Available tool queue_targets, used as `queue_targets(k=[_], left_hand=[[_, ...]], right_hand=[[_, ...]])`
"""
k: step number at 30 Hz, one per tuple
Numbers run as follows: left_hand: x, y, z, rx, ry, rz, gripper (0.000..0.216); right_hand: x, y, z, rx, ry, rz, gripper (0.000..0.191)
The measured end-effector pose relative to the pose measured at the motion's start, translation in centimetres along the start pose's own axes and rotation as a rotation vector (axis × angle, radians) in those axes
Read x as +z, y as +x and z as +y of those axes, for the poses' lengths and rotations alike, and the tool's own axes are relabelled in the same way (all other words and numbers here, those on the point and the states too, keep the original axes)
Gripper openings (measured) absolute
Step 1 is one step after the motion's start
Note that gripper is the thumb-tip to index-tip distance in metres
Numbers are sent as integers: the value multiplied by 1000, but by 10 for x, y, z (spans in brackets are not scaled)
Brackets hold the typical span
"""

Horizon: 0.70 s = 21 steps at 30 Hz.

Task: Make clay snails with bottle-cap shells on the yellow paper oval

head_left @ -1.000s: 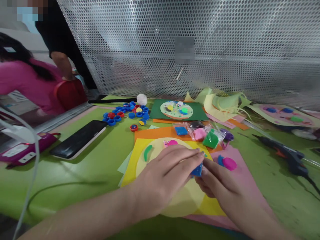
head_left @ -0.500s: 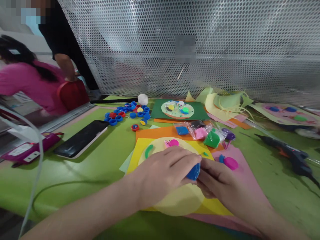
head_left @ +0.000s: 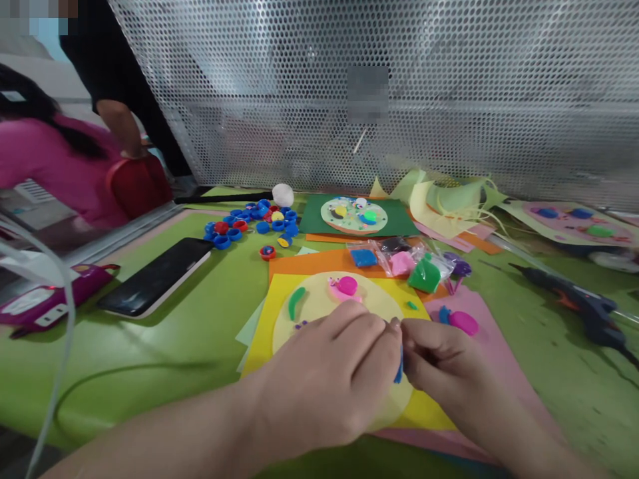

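Observation:
My left hand (head_left: 324, 376) is closed around a blue bottle cap (head_left: 399, 367), and only a narrow strip of the cap shows between my hands. Pinched fingers of my right hand (head_left: 444, 362) meet it from the other side. Under both hands lies a pale yellow paper oval (head_left: 284, 332) on a yellow sheet (head_left: 264, 319). A green curved clay piece (head_left: 296, 303) and a magenta round piece on a pink base (head_left: 348, 286) sit on the oval. Small purple bits (head_left: 301, 325) peek out by my left knuckles. A green scrap (head_left: 412, 305) lies beyond my right hand.
Several bottle caps (head_left: 234, 234) cluster at back left near a black phone (head_left: 157, 276) and a purple power strip (head_left: 60, 299). Bagged clay (head_left: 424, 274) lies ahead. A glue gun (head_left: 574, 306) rests at right. Perforated metal (head_left: 279, 100) stands behind; people are at left.
My left hand has rolled over the blue cap, so less of it shows. The purple bits on the oval have come into sight. The view has shifted slightly.

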State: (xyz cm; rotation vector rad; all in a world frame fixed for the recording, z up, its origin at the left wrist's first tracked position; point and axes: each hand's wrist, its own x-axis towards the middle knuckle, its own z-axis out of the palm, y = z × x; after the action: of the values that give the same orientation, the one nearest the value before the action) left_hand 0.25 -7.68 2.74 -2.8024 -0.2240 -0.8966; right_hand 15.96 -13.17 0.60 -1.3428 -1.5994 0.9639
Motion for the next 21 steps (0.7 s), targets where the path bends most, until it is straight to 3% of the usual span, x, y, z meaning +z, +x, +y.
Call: queue_targets(k=[6, 13, 21], left_hand=[[0, -2, -2, 18, 71, 60, 19], [0, 0, -5, -15, -53, 91, 17], [-4, -2, 1, 51, 88, 108, 20]], right_hand=[[-4, -2, 7, -45, -171, 11, 22], [-9, -2, -1, -158, -230, -39, 20], [-5, -1, -1, -83, -196, 7, 26]])
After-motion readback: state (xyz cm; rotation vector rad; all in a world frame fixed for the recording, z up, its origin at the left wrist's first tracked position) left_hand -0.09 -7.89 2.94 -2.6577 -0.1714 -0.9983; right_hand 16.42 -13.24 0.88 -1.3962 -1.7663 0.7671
